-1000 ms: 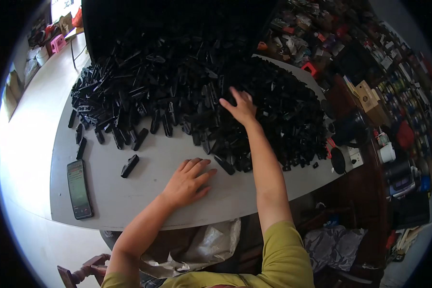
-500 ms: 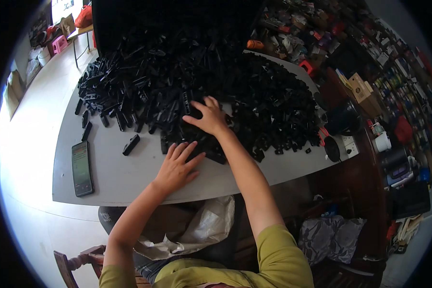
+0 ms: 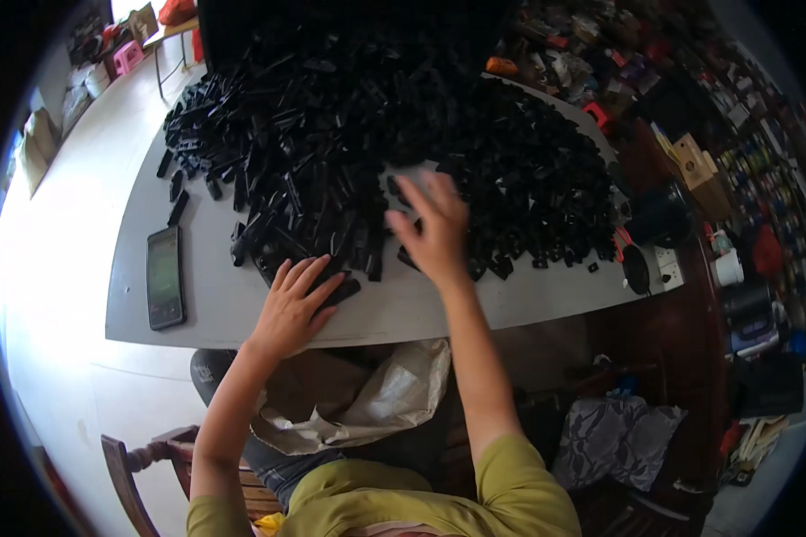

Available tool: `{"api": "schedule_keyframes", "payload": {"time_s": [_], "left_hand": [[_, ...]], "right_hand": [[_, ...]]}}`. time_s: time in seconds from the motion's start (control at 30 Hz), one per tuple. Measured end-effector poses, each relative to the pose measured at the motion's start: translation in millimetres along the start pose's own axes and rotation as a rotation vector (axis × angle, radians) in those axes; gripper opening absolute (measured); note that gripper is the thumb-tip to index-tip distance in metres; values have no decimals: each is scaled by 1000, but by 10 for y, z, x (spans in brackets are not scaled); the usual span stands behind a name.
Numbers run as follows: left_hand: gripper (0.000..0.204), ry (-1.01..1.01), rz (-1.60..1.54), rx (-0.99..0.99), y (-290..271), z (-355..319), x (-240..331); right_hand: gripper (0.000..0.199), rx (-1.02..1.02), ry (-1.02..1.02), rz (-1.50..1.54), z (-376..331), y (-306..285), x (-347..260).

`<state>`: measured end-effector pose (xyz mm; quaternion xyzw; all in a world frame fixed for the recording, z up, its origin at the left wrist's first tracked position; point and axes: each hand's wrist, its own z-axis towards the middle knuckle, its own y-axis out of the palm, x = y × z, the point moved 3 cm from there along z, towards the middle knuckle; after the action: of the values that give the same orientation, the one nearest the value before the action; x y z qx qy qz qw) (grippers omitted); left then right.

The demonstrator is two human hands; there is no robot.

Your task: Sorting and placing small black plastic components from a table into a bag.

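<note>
A large heap of small black plastic pieces (image 3: 331, 116) covers the far part of a grey table (image 3: 215, 295). My left hand (image 3: 291, 304) lies palm down at the near edge of the heap, its fingers spread and touching several long black pieces. My right hand (image 3: 434, 228), blurred by motion, is over a bare strip between the longer pieces on the left and the smaller ones on the right. Its thumb and fingers are apart, and I see nothing held in them.
A phone (image 3: 165, 277) lies at the table's left. Toward the right edge are a black round object (image 3: 636, 268) and a white power strip (image 3: 669, 268). An open pale sack (image 3: 394, 403) rests at my lap below the table edge. Cluttered goods fill the far right.
My right hand has moved rightward, and a bare strip of table has opened beside it. Black pieces now lie bunched nearer my left hand. The whole view has shifted slightly.
</note>
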<state>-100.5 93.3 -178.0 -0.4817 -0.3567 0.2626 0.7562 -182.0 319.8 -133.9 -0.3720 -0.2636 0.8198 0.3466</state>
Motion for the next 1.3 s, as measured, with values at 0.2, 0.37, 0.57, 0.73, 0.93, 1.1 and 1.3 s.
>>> {"api": "schedule_keyframes", "payload": {"time_s": [0.2, 0.37, 0.57, 0.73, 0.93, 1.1, 1.3], "left_hand": [[47, -2, -87, 196, -76, 9, 95], [39, -70, -73, 310, -40, -48, 228], [38, -116, -25, 336, -90, -148, 252], [33, -213, -57, 301, 24, -91, 378], [26, -218, 69, 239, 100, -146, 474], [24, -275, 17, 148, 128, -114, 592], [32, -276, -120, 84, 43, -160, 586]], "right_hand": [[52, -70, 282, -407, -785, -55, 539], [52, -135, 206, -368, -592, 284, 270], [15, 111, 35, -2, -590, -55, -80], [19, -108, 170, 65, -755, 191, -529], [24, -134, 222, -55, -716, 299, -490], [23, -154, 253, -27, -723, 320, -440], [32, -246, 326, -77, -809, 145, -365]]}}
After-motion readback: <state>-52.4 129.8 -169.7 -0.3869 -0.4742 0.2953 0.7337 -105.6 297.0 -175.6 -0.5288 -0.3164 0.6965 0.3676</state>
